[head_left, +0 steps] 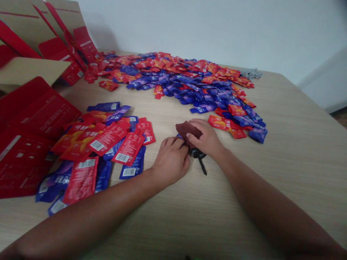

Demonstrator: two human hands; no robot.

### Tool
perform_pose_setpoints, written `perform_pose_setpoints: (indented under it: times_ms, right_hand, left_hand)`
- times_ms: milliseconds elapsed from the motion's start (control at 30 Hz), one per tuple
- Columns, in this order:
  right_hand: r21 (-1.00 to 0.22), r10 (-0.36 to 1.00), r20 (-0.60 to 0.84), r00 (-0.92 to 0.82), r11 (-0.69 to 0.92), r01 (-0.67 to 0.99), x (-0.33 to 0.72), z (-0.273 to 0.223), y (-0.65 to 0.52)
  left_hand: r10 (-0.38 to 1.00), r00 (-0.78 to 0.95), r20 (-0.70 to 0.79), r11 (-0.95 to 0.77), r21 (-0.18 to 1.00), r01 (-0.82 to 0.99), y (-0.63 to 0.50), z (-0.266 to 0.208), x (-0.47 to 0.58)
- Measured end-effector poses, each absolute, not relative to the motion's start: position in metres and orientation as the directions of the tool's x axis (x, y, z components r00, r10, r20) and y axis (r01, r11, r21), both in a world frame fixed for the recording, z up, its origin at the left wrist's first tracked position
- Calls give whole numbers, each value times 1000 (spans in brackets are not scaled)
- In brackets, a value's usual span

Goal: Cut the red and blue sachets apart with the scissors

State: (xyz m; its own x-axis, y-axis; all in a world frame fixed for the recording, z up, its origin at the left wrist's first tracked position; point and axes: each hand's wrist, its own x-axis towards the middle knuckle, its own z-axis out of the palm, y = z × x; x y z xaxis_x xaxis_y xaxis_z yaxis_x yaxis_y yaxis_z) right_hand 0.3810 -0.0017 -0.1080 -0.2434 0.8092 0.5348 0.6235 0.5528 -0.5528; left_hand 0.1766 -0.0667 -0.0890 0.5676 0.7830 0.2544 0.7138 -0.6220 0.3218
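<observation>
At the middle of the table, my right hand (204, 135) is closed around a folded reddish-brown cloth (187, 130). Beneath that hand pokes out a small black object (199, 155) with a thin stem pointing toward me; its kind I cannot make out. My left hand (172, 159) rests just left of the cloth, its fingers curled down and touching the work there. A sliver of blue shows between the two hands, mostly hidden. To the left lies a loose heap of red and blue sachets (128, 148), several with white barcode labels.
A long pile of red and blue sachets (184, 79) stretches across the back of the wooden table (244, 216). Open red cardboard boxes (35, 108) stand along the left side. A grey cloth (252, 73) lies at the back right, near the wall (203, 29).
</observation>
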Motion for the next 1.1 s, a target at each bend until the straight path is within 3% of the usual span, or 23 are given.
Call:
perform_pose_setpoints:
  times_ms: [133,300,400,700,800,1000,1100]
  right_hand:
    - [-565,816,529,-235,545,620,379,-109,-1]
    - [-594,865,501,-5,349,725,381,-112,4]
    - [-592,858,513,36,323,738,382,-112,6]
    - [-573,821,485,-301,558,600,377,-101,-2]
    - [-578,837,505,-213,510,637,376,-103,-2]
    - [-632,891,445,90,241,736,383,-111,5]
    - [-627,876,481,36,315,712,384,-112,5]
  left_hand:
    - [785,565,256,-620,327,713,-67,-90,176]
    - [784,562,263,-620,330,712,-67,-89,176]
    - [781,567,263,-625,330,708,-67,-88,176]
    - [788,560,256,-616,323,719,-67,-89,176]
    - [790,558,255,-613,326,719,-67,-89,177]
    - [785,560,263,-619,337,710,-67,-88,177]
    - [786,560,262,-618,337,710,-67,-89,176]
